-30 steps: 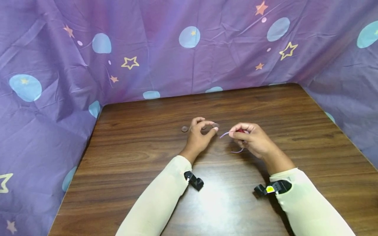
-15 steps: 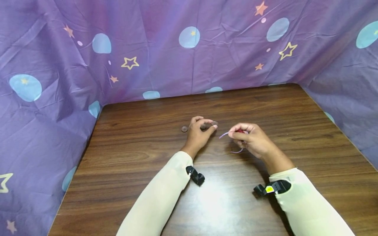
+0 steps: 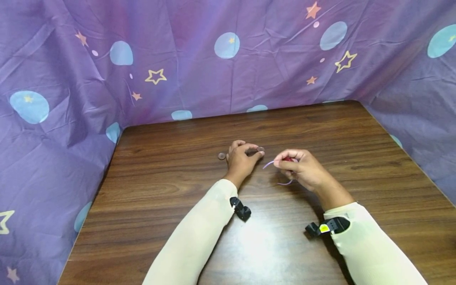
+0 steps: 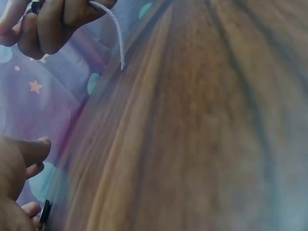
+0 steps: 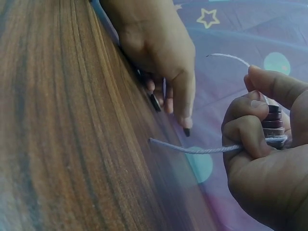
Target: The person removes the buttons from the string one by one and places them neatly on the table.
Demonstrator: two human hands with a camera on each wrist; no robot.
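My left hand (image 3: 241, 160) pinches a brown round button (image 3: 261, 149) between thumb and fingertips. Another dark button (image 5: 155, 102) shows by that hand's other fingers in the right wrist view; whether they touch it I cannot tell. A loose brown button (image 3: 222, 156) lies on the table just left of the hand. My right hand (image 3: 301, 168) grips a pale purple cord (image 5: 192, 150), one end pinched at the fingertips and the other hanging below. Within its curled fingers sits a stack of red and brown buttons (image 5: 273, 122) on the cord, partly hidden.
Both hands are above a brown wood-grain table (image 3: 160, 190). Purple curtains (image 3: 192, 59) with stars and planets stand behind it and along both sides. A black wrist camera (image 3: 240, 209) is strapped on the left sleeve, another camera (image 3: 325, 227) on the right.
My left wrist has shifted a little right and forward, its fingers still round the pinched button. The button behind that hand is now harder to see. My right hand has hardly moved.
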